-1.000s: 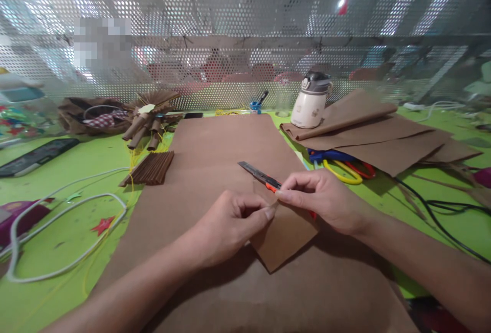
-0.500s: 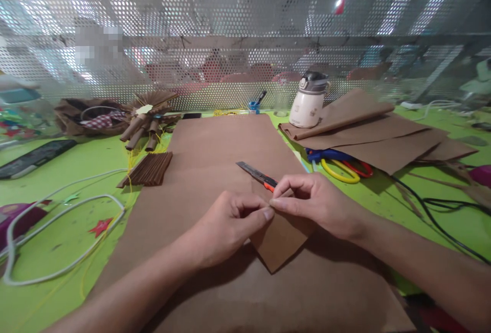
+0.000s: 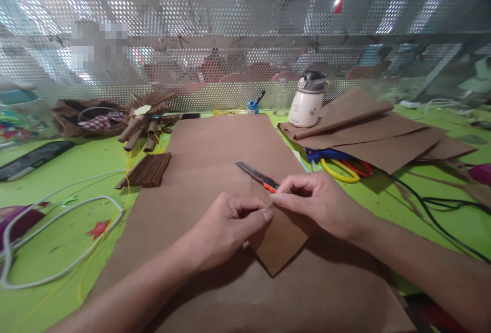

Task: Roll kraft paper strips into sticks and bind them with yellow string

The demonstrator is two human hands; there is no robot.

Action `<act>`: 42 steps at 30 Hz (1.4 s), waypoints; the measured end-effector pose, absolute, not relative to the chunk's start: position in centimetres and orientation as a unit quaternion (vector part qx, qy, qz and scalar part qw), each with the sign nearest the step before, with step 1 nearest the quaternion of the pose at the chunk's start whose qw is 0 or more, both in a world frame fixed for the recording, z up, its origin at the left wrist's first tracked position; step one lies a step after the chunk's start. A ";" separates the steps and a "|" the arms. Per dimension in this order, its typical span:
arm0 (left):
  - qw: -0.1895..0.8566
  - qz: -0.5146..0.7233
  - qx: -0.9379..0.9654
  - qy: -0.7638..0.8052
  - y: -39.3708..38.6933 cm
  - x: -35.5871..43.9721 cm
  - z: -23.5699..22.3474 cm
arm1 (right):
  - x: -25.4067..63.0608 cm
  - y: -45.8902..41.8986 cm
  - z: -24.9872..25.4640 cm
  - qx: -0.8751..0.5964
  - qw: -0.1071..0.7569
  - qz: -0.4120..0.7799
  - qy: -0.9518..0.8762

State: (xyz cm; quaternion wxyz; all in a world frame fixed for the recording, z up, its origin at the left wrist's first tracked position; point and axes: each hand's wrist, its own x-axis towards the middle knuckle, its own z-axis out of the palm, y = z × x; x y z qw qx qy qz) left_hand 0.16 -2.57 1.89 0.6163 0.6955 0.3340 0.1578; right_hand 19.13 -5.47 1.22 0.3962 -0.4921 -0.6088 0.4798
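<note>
Head view. Left hand: thumb and index finger pinching the upper corner of a small brown paper. Right hand: fingertips pinched at the same paper's upper edge. The paper hangs tilted above a large brown sheet, one corner towards the wearer. Cutter, black and orange: blade pointing away to the left, handle partly hidden by the right hand.

Containers: blue pot, one dark-handled tool standing in it; clear jar, colored pieces inside; brown basket, checked cloth within; white bottle, gray lid, contents hidden.

Edges and room: the large sheet is bare beyond the cutter; its left edge runs beneath a pleated bundle; scissors lie just beside its right edge.
</note>
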 end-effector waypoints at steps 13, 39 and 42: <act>0.642 0.192 0.665 0.329 -2.0 -0.3 1.5 | 19.7 -4.6 0.8 -0.426 0.501 0.560 -0.503; 0.718 0.176 0.598 0.310 -1.5 -0.2 1.2 | 20.1 -4.4 0.4 -0.485 0.517 0.447 -0.545; 0.706 0.197 0.606 0.309 -1.6 -0.1 1.5 | 19.8 -4.6 0.5 -0.508 0.500 0.409 -0.570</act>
